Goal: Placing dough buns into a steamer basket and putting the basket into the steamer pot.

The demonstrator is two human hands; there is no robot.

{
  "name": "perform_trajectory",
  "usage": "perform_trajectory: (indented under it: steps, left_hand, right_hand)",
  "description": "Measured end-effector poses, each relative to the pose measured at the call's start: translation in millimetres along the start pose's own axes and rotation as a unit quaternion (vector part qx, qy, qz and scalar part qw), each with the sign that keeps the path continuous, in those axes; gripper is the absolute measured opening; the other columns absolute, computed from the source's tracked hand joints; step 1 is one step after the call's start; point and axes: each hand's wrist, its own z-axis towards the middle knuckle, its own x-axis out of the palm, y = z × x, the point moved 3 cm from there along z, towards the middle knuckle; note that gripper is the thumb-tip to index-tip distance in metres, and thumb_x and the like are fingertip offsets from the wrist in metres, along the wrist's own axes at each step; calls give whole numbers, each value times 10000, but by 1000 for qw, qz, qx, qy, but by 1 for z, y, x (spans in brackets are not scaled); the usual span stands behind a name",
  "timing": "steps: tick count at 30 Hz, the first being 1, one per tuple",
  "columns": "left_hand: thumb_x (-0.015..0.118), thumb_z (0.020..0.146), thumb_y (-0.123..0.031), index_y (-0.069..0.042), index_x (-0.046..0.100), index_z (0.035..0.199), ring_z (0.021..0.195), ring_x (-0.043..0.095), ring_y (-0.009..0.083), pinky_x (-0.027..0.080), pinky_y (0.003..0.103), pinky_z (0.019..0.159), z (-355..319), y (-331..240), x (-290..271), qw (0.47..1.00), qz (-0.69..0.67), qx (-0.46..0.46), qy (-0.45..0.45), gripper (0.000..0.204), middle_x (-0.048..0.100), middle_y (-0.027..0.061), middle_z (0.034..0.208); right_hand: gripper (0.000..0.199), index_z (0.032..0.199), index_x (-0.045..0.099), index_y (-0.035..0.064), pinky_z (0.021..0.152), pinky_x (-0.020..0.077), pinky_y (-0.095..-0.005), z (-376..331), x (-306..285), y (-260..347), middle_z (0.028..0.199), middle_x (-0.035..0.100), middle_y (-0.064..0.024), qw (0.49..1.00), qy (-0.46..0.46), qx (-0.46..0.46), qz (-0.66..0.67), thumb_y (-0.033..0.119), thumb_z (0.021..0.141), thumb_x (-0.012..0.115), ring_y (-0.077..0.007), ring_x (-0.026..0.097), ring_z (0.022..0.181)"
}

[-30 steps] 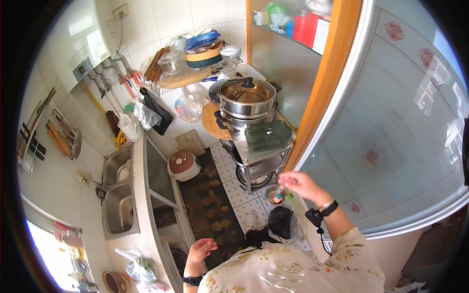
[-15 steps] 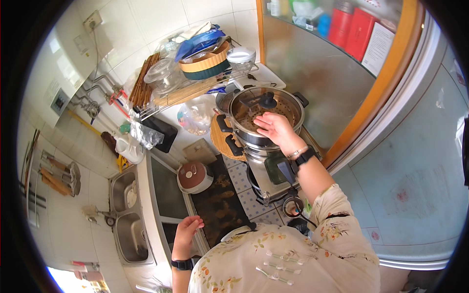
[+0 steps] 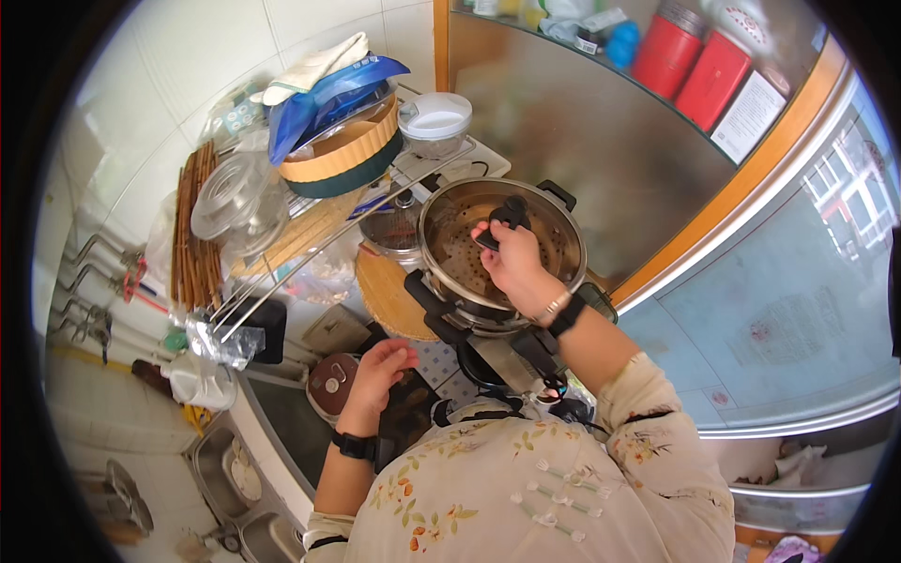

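Observation:
A steel steamer pot (image 3: 502,305) with black side handles stands on the right, under a clear glass lid (image 3: 450,225) that shows a perforated tray inside. My right hand (image 3: 516,267) reaches over the lid, its fingers closed on the black lid knob (image 3: 512,212). The lid appears to rest on the rim. My left hand (image 3: 380,371) hovers in front of me, left of the pot, holding nothing, with loosely bent fingers apart. Below it, a brown-topped rice cooker (image 3: 330,383) is partly hidden.
A wire rack (image 3: 310,258) carries chopsticks (image 3: 195,225), clear plastic lids and a yellow-green round container (image 3: 349,155). A round wooden board (image 3: 394,291) leans beside the pot. Behind stands a glass-fronted cabinet (image 3: 554,131) with red canisters. A double sink (image 3: 225,469) is at lower left.
My right hand has moved from above the lid's near side onto its knob and closed. My left hand has risen and moved right. The view has shifted closer to the pot and rack.

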Motion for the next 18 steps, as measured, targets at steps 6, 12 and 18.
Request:
perform_trajectory:
  steps: [6,12,18]
  left_hand:
    - [584,937,-358,-86,482,1347,1072,620,184,427,300,819,84,-48,7,992,-79,-26,95,502,635,47,1182]
    - [681,851,-220,-27,522,1296,1201,520,319,441,418,979,140,-95,-8,870,318,375,-48,511,550,162,1270]
    - [675,836,-203,-36,583,1229,1293,428,351,375,484,1064,107,-144,78,634,635,414,155,437,527,162,1340]
  right_hand:
    - [82,1050,494,97,562,426,-230,-99,-19,66,927,617,-37,996,2,-65,-58,117,979,531,-163,617,827]
    - [317,1236,473,-2,642,461,-264,-197,-58,75,858,578,-63,960,-64,-172,-211,163,976,551,-161,576,748]
    - [318,1224,475,-21,647,475,-289,-276,-107,53,823,588,-80,922,-207,-223,-240,140,962,558,-174,570,697]
